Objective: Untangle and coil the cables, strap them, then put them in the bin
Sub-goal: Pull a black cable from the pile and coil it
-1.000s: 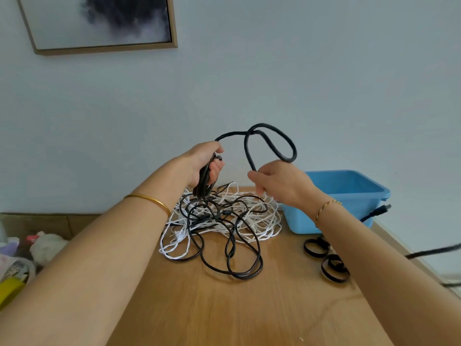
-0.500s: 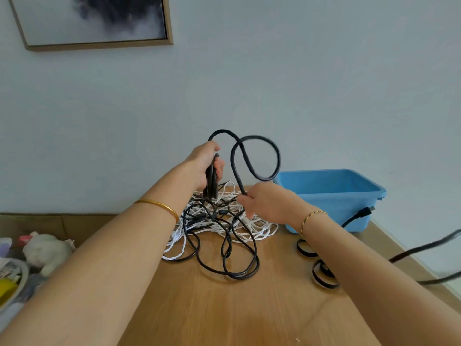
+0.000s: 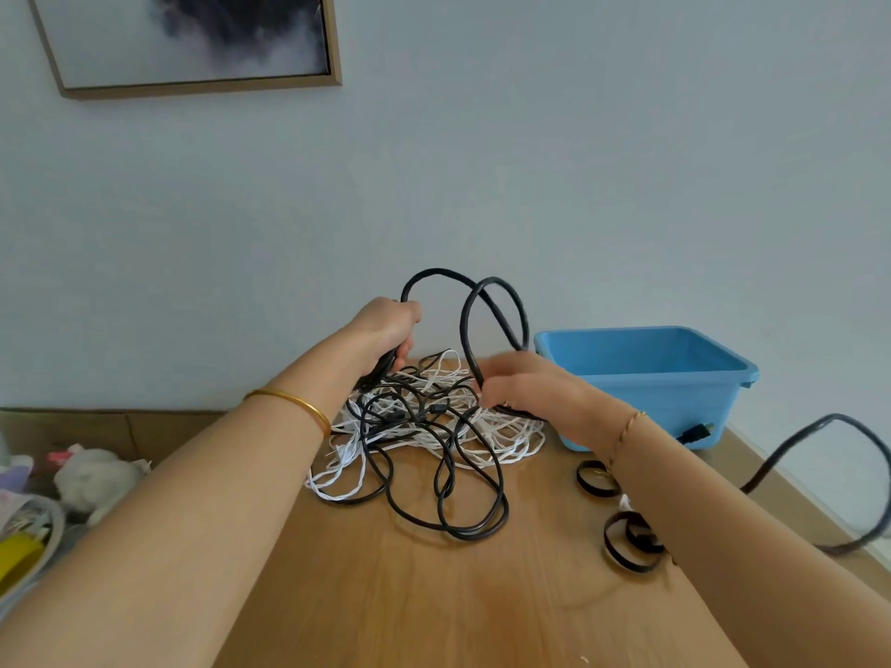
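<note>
A tangle of thin black cable (image 3: 434, 474) and white cable (image 3: 506, 441) lies on the wooden table (image 3: 434, 595). My left hand (image 3: 385, 330) grips a bundle of thick black cable (image 3: 492, 301) above the pile; the cable arcs up in two loops between my hands. My right hand (image 3: 525, 388) pinches the same cable lower down, just over the pile. The thick cable's tail (image 3: 819, 450) loops off the table's right edge, and its plug (image 3: 696, 432) shows beside the blue bin (image 3: 675, 378).
Several black strap loops (image 3: 627, 542) lie on the table under my right forearm. The blue bin stands at the back right against the wall. A soft toy (image 3: 91, 479) and clutter sit off the left edge. A framed picture (image 3: 193, 41) hangs above.
My right hand has come down and left toward the pile, drawing the cable loop in. The loop now stands narrower and closer to my left hand.
</note>
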### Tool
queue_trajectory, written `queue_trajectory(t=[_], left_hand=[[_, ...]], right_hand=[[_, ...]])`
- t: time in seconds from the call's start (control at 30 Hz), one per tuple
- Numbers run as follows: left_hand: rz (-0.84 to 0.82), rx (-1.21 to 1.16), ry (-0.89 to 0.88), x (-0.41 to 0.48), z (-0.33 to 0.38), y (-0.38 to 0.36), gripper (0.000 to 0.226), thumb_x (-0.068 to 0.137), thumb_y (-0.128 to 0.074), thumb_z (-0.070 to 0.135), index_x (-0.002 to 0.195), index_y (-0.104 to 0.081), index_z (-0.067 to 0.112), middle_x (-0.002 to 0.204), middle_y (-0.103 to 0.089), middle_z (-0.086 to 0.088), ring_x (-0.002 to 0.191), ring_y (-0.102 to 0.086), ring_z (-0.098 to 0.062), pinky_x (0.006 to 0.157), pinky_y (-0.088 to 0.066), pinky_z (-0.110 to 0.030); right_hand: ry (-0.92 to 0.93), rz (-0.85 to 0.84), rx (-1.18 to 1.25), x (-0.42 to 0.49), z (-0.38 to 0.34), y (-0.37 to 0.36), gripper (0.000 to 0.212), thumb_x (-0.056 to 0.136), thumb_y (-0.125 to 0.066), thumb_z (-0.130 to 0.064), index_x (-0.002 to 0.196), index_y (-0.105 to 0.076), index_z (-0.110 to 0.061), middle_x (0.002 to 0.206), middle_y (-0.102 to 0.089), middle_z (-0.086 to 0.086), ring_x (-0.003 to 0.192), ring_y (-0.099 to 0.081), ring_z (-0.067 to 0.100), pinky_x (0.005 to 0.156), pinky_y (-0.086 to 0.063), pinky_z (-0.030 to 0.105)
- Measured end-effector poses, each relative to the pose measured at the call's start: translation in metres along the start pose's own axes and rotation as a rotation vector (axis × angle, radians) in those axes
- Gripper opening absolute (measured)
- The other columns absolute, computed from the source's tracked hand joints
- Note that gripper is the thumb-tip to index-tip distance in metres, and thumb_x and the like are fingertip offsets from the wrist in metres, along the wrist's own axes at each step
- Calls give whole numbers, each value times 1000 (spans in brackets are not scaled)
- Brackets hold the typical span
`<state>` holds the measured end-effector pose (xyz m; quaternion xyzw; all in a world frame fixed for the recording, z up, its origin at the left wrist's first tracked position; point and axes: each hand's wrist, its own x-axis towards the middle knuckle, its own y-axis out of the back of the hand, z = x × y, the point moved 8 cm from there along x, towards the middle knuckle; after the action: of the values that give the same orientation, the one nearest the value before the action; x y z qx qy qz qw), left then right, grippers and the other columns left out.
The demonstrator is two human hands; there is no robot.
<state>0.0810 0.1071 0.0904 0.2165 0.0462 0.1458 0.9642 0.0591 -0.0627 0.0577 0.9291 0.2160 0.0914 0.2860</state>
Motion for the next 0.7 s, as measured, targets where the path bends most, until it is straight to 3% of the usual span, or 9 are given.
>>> queue_trajectory(t=[0.07,0.17,0.27,0.37,0.53,0.7], left_hand=[[0,87,-55,-1,4,-3,25,93,-41,20,72,-47,8,60,-46,-6,48,-39,-18,46,-36,-23],[-38,211,-172,-7,16,-16,32,95,-42,23,71,-50,4,57,-49,-8,46,-43,-21,51,-38,-25],[-67,289,-201,-12,24,-26,34,95,-42,26,72,-52,4,54,-50,-8,46,-46,-21,54,-39,-26],[-159,164,-171,-15,26,-38,24,91,-43,22,73,-50,8,62,-49,-8,49,-43,-19,53,-39,-25],[-261,-66,-32,-14,22,-45,18,88,-44,17,71,-46,15,48,-40,4,34,-32,-8,36,-30,-15],[-406,-69,71,-18,16,-46,17,86,-41,16,69,-43,15,42,-33,7,31,-27,-7,32,-26,-13]], right_hand=[[64,4,163,-4,-11,4,46,72,-63,-34,113,-60,-11,110,-62,8,109,-55,14,99,-43,48],[173,96,296,-9,-33,10,33,92,-54,-41,117,-55,-19,109,-66,3,101,-64,14,93,-50,40],[261,229,381,-11,-47,21,31,97,-50,-29,121,-53,-8,95,-67,10,66,-65,20,66,-59,36],[313,315,340,-12,-49,31,22,99,-43,-16,114,-56,-6,78,-61,7,44,-47,13,42,-41,24],[261,564,436,-15,-29,55,19,96,-43,-14,91,-62,-14,61,-42,-3,46,-33,4,46,-28,17],[158,801,402,-20,-3,81,32,94,-47,-35,67,-56,-22,58,-43,-6,57,-39,10,64,-36,32]])
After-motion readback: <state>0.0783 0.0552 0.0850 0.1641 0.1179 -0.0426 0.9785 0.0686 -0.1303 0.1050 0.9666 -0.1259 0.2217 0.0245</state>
